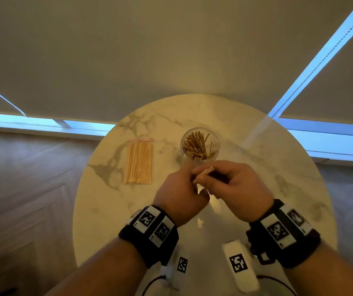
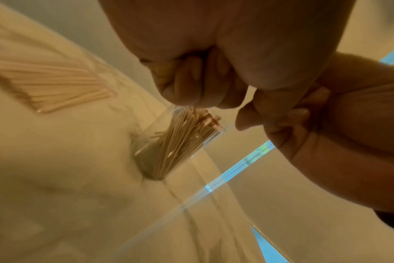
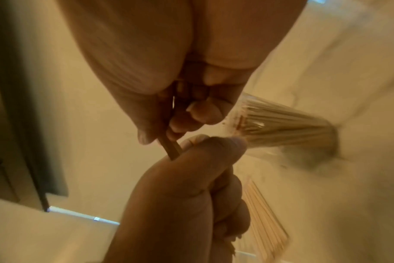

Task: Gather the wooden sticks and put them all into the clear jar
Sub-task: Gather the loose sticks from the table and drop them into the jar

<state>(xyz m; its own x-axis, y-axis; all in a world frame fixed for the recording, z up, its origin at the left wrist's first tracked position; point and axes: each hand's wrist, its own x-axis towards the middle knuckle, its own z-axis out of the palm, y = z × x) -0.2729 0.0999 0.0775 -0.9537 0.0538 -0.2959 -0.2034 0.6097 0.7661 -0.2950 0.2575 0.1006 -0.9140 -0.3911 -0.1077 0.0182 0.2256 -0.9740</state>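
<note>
A clear jar (image 1: 200, 144) stands upright mid-table, holding several wooden sticks; it also shows as the jar (image 2: 175, 142) and the jar (image 3: 281, 128). Just in front of it, above the table, my left hand (image 1: 184, 184) and right hand (image 1: 233, 182) meet and both grip a small bundle of sticks (image 1: 208, 170). From the right wrist, the right hand (image 3: 169, 115) pinches the sticks (image 3: 171, 149), whose far end goes into the curled left hand (image 3: 187, 174). My left hand (image 2: 191, 83) is a closed fist with stick ends showing inside.
A sealed clear bag of sticks (image 1: 139, 162) with a pink zip lies flat to the left of the jar. The round marble table (image 1: 278, 167) stands over wooden floor. Tagged white blocks (image 1: 238, 265) sit at the near edge.
</note>
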